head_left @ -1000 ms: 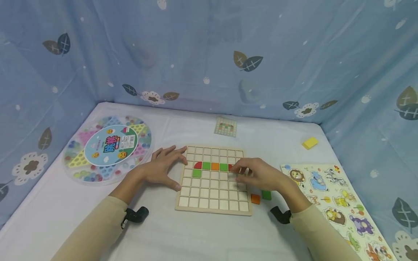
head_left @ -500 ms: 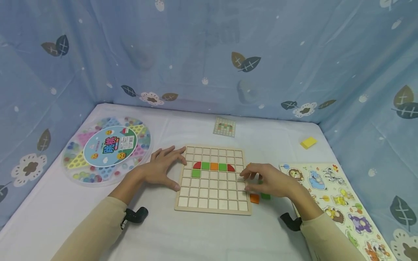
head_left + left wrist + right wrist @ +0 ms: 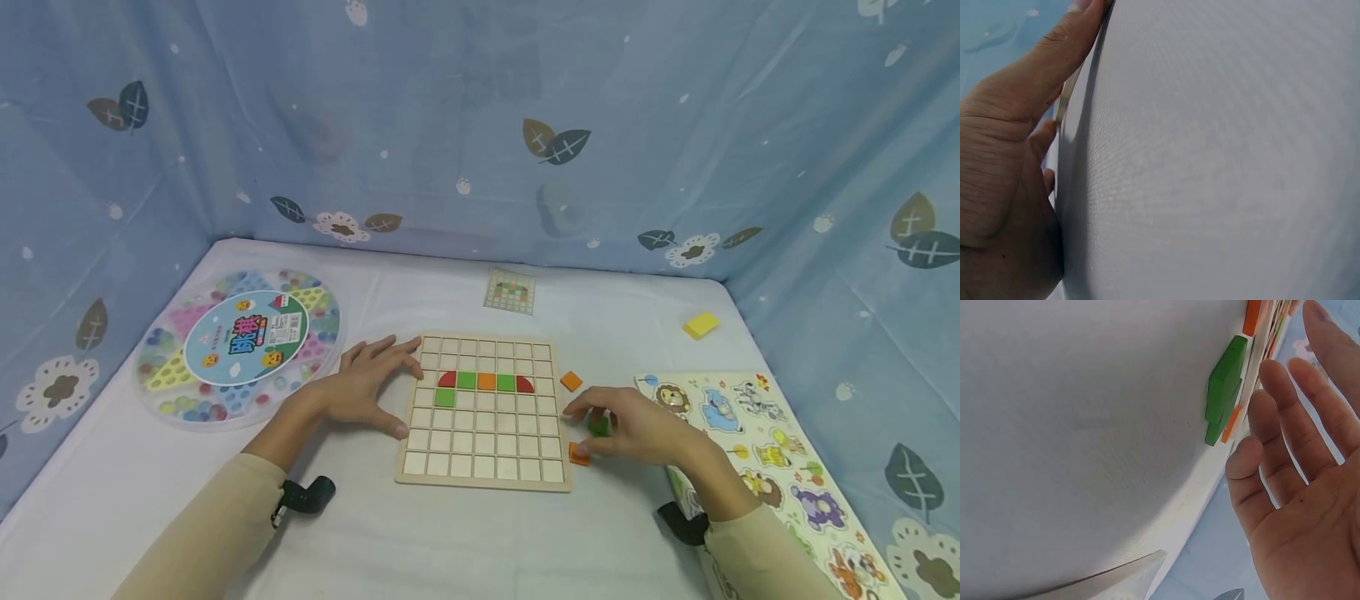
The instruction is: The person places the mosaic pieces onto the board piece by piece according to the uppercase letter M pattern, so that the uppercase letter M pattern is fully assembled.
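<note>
A wooden grid board (image 3: 486,485) lies mid-table. One row of it carries a red quarter-round (image 3: 447,380), a green square (image 3: 467,381), an orange square (image 3: 487,382), another green square and a second red quarter-round (image 3: 526,384); a green square (image 3: 445,397) sits below the left one. My left hand (image 3: 363,390), fingers spread, rests at the board's left edge. Just off the right edge, my right hand (image 3: 637,425) hovers over green tiles (image 3: 1225,381), its thumb at an orange tile (image 3: 579,454). The right wrist view shows loosely bent fingers holding nothing. Another orange tile (image 3: 572,381) lies beyond.
A round game box (image 3: 161,400) with a blue label stands left. Behind the board lies a small pattern card (image 3: 510,292). A yellow block (image 3: 701,325) is at the back right, and an animal picture board (image 3: 712,442) lies at the right.
My right hand has drawn away from the board's right side to the loose tiles, uncovering the right red quarter-round and the far orange tile. The left hand stays at the board's edge.
</note>
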The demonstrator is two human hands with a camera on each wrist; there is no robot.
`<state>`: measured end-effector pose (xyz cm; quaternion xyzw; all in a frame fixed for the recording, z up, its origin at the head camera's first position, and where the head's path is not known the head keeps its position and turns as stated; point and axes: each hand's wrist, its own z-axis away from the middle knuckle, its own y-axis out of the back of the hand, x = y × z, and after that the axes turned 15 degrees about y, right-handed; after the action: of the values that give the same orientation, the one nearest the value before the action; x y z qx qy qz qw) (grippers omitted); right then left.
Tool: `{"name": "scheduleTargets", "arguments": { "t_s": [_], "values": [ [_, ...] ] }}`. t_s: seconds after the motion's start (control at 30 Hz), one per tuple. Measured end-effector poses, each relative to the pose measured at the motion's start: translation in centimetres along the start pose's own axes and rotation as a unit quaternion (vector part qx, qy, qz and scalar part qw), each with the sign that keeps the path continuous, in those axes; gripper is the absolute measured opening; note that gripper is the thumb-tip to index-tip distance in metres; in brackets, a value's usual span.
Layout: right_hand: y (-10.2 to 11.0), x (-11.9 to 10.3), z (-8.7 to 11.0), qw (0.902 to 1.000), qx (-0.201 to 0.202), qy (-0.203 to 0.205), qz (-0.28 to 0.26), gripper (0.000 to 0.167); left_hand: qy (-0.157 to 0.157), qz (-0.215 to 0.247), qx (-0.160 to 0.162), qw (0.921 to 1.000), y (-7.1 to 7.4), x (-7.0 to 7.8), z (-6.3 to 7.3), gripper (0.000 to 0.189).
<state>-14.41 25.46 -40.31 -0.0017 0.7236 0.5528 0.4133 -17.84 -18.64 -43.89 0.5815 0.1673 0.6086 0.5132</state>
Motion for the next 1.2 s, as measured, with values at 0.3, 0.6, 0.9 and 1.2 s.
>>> {"name": "scheduleTargets", "arguments": {
  "t_s": [0.3, 0.6, 0.9, 1.2],
  "values": [
    [-0.5, 0.0, 0.5, 0.9997, -0.016, -0.002, -0.015, 0.049, 0.0, 0.002, -0.002, 1.0, -0.1, -0.1, -0.1, 0.078],
    [-1.0, 0.1, 0.5, 0.9997, -0.014, 0.02, 0.007, 0.045, -0.002, 0.005, 0.0, 1.0, 0.0, -0.1, -0.1, 0.077],
    [-0.7, -0.1, 0.4, 0.9995, -0.025, 0.017, 0.011, 0.036, -0.004, 0.005, 0.0, 1.0, -0.1, -0.1, -0.2, 0.077],
    [0.1, 0.1, 0.7, 0.999, 0.01, 0.035, -0.025, 0.034, -0.002, 0.005, 0.001, 1.0, -0.2, -0.2, -0.2, 0.077]
  ]
}}
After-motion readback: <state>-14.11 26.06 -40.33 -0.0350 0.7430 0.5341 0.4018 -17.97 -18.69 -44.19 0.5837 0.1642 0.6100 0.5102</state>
